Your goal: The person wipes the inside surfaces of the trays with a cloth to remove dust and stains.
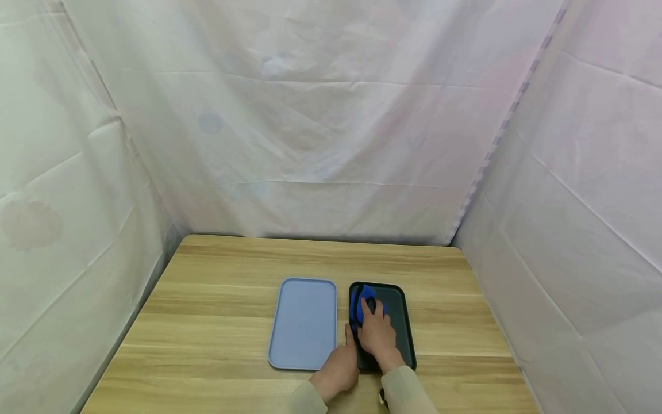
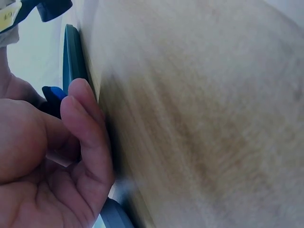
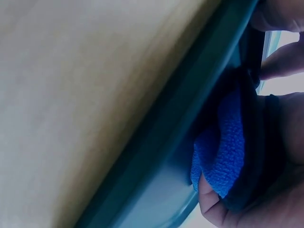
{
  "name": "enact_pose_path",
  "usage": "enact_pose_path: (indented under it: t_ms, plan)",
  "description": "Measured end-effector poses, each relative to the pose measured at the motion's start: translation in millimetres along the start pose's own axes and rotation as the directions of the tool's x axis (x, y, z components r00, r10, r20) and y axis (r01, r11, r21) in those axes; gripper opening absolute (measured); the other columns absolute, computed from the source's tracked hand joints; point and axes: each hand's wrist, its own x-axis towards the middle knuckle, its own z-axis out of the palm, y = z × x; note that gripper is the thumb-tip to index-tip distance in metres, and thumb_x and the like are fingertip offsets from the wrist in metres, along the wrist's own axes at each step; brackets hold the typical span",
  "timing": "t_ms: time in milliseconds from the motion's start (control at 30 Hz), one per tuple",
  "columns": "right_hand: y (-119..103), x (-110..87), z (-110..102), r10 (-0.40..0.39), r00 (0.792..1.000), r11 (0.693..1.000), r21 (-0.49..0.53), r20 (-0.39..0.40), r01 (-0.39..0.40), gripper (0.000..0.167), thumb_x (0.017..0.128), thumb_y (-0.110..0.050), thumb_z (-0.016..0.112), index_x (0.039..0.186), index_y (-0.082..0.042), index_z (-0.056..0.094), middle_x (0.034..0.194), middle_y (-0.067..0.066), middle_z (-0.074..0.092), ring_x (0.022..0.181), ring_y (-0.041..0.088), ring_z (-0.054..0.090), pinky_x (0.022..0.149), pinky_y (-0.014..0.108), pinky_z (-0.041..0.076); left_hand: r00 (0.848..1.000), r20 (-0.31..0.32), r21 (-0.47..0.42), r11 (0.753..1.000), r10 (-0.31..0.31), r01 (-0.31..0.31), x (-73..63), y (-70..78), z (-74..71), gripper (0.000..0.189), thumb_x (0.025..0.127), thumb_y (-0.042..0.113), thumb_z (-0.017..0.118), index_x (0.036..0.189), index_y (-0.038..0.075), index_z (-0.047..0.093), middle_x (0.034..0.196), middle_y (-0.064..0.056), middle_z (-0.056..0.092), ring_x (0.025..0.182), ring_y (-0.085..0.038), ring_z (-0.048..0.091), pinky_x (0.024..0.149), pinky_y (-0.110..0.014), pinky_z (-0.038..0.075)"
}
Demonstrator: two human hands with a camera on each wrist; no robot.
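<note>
A blue terry-cloth piece with black edging (image 1: pixel 354 307) lies along the left side of a dark green tray (image 1: pixel 400 322). My right hand (image 1: pixel 376 334) reaches over it from above. In the right wrist view, curled fingers grip the blue cloth (image 3: pixel 228 142), with one fingertip tucked against its underside. My left hand (image 1: pixel 338 368) rests at the tray's lower left rim, index finger pointing up along it beside the black end of the cloth. In the left wrist view, the other left fingers (image 2: pixel 90 128) are curled; I cannot tell whether thumb and index pinch the cloth.
A light blue tray (image 1: pixel 304 325) lies flat just left of the green one, close to my left hand. Both trays are on a wooden table (image 1: pixel 207 316). White cloth hangs (image 1: pixel 331 126) behind the table and along both sides.
</note>
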Motion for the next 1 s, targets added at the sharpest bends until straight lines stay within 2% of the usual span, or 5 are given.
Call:
enact_pose_path:
  t_ms: [300,433,533,767,1000]
  plan:
    - [-2,11.3,-3,0.004,1.0,1.0,0.02,0.016,-0.004,0.072,0.096,-0.026,0.074,0.16,-0.019,0.042,0.163,0.026,0.031,0.127,0.054,0.051,0.084,0.065,0.054,1.0,0.012,-0.023,1.0,-0.002,0.002,-0.1,0.6,0.0,0.092,0.091,0.0,0.068,0.161,-0.011,0.01,0.051,-0.002,0.052,0.042,-0.016,0.048,0.044,-0.03,0.038]
    - [-2,16.7,-4,-0.003,1.0,1.0,0.012,0.015,0.002,0.071,0.096,-0.025,0.073,0.16,-0.019,0.042,0.162,0.027,0.032,0.126,0.055,0.052,0.083,0.065,0.054,1.0,0.003,-0.009,1.0,0.019,-0.018,-0.3,-1.0,0.4,0.091,0.093,0.002,0.068,0.164,-0.004,0.011,0.055,-0.002,0.053,0.046,-0.015,0.049,0.048,-0.03,0.041]
    - [-1,21.3,-4,-0.005,1.0,1.0,0.006,0.014,0.005,0.071,0.096,-0.026,0.073,0.16,-0.019,0.042,0.161,0.027,0.032,0.125,0.055,0.052,0.082,0.065,0.054,0.999,-0.01,0.011,0.999,0.033,-0.033,-0.4,-1.2,1.1,0.086,0.094,0.002,0.066,0.164,0.0,0.017,0.055,-0.002,0.053,0.046,-0.014,0.049,0.048,-0.03,0.041]
    - [6,29.1,-3,-0.012,0.999,1.0,0.006,0.031,0.012,0.072,0.096,-0.027,0.073,0.161,-0.023,0.04,0.162,0.025,0.031,0.123,0.053,0.053,0.082,0.063,0.054,1.0,-0.02,0.01,1.0,0.01,-0.009,-2.4,0.0,1.3,0.077,0.092,0.001,0.068,0.159,-0.005,0.029,0.055,-0.006,0.053,0.046,-0.015,0.05,0.046,-0.03,0.041]
    - [23,34.3,-9,-0.087,0.995,0.996,0.003,0.048,0.087,0.072,0.095,-0.027,0.075,0.159,-0.027,0.044,0.163,0.021,0.034,0.119,0.051,0.057,0.069,0.055,0.055,0.999,-0.037,0.037,0.999,0.03,-0.029,-1.9,-1.5,3.9,0.08,0.09,0.002,0.071,0.158,-0.008,0.03,0.054,-0.005,0.053,0.045,-0.014,0.048,0.044,-0.029,0.04]
